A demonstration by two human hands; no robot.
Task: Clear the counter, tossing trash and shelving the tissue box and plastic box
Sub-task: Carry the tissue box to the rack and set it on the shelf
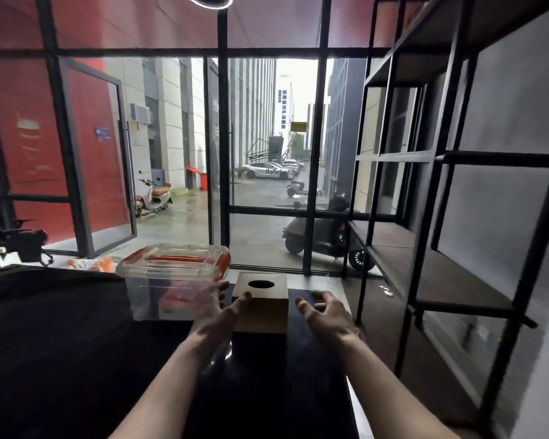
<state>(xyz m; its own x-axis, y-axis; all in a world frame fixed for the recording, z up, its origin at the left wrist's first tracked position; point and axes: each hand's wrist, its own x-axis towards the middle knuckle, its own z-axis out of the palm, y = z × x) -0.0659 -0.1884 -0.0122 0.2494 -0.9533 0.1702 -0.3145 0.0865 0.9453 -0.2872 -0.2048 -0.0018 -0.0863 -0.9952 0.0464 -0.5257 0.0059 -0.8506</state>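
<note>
Between open hands, upright tissue box (262,301)

One tissue box (261,301), one plastic box (171,280), two hands, one shelf unit (441,191), maybe three scooters outside.

I see a dark surface (76,359) carrying a wooden tissue box (262,302) and, just left of it, a clear plastic box (171,280).
</note>
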